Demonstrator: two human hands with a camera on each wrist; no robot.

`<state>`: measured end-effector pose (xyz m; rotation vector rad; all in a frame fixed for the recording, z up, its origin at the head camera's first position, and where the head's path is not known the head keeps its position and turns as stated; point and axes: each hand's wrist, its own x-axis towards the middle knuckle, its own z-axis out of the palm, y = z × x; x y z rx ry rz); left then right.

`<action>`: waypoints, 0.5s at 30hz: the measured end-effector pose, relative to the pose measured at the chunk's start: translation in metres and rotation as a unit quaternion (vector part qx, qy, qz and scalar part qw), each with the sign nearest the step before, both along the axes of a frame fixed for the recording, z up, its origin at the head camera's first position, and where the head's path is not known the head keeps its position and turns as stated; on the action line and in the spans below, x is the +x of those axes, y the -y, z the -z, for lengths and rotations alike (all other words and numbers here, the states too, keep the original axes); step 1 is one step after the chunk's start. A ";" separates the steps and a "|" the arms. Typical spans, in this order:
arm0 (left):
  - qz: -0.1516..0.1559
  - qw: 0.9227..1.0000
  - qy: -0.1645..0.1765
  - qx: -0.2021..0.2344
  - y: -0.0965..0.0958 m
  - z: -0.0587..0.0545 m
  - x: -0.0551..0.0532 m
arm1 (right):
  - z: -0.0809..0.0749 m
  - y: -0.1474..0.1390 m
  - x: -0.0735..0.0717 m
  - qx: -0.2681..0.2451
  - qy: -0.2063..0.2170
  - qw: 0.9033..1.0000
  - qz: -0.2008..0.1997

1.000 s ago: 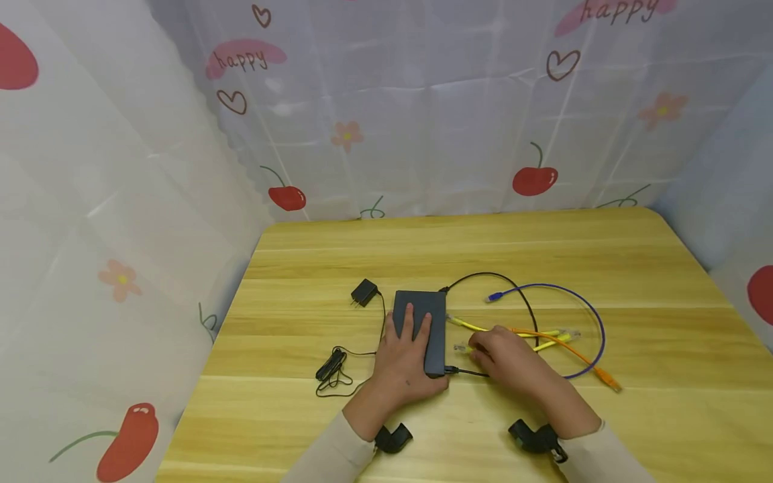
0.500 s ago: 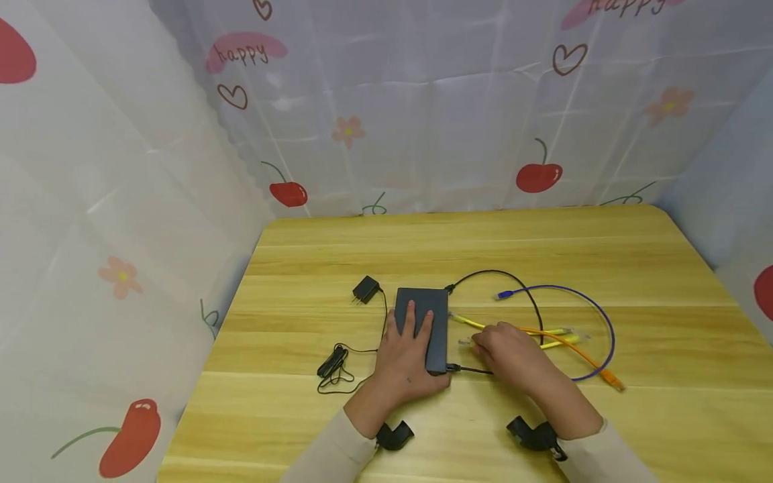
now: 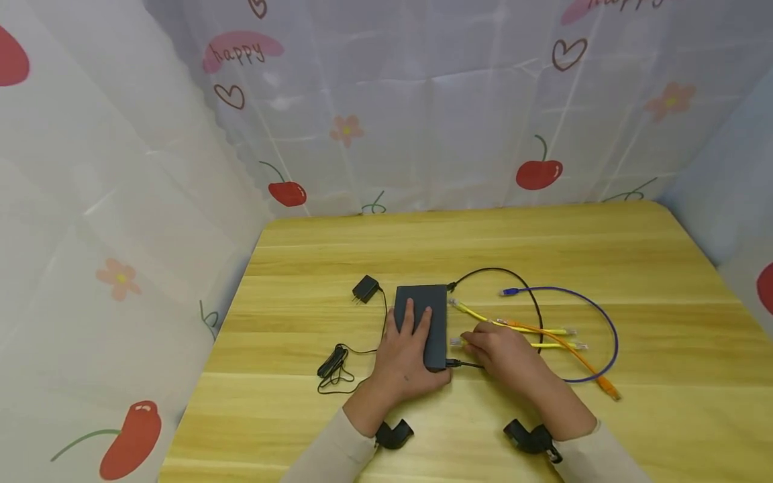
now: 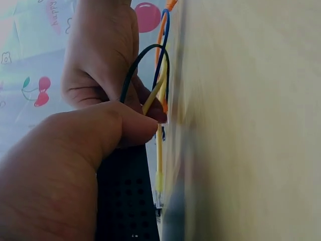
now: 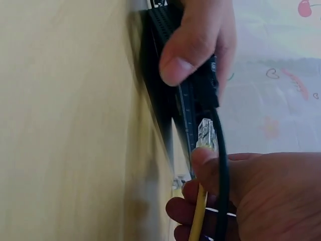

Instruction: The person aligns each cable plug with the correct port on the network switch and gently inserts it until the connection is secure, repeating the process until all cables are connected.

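My left hand (image 3: 403, 359) lies across the top of a black network switch (image 3: 433, 322), fingers straight and spread, thumb by its near edge. To its right, my right hand (image 3: 510, 352) pinches a yellow network cable (image 5: 199, 213) just behind its clear plug (image 5: 205, 131). This plug points at the port side of the switch; a small gap shows between them in the head view. A black cable (image 5: 222, 165) has one plug (image 3: 452, 363) at the near right corner of the switch. Fingers of the right hand hide part of the cables.
Another yellow cable (image 3: 472, 313), an orange cable (image 3: 574, 350) and a blue cable (image 3: 604, 318) lie loosely crossed at the right. Left of the switch sit a black power adapter (image 3: 365, 289) and its bundled cord (image 3: 331, 364). A printed curtain (image 3: 423, 134) hangs behind the table (image 3: 338, 255).
My right hand has brought the pinched yellow plug slightly left, nearer to the switch. The other yellow plug has shifted a little toward the far side. My left hand stays on the switch.
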<state>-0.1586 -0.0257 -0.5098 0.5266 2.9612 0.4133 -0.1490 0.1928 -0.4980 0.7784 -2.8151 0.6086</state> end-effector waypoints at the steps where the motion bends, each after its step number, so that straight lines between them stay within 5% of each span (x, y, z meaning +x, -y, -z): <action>1: -0.001 1.000 0.001 0.007 0.000 -0.001 0.000 | 0.001 0.000 0.000 -0.006 -0.002 1.000 -0.006; 15: 0.004 1.000 0.011 0.024 0.002 -0.005 -0.001 | 0.001 0.000 -0.003 -0.048 -0.007 0.998 -0.050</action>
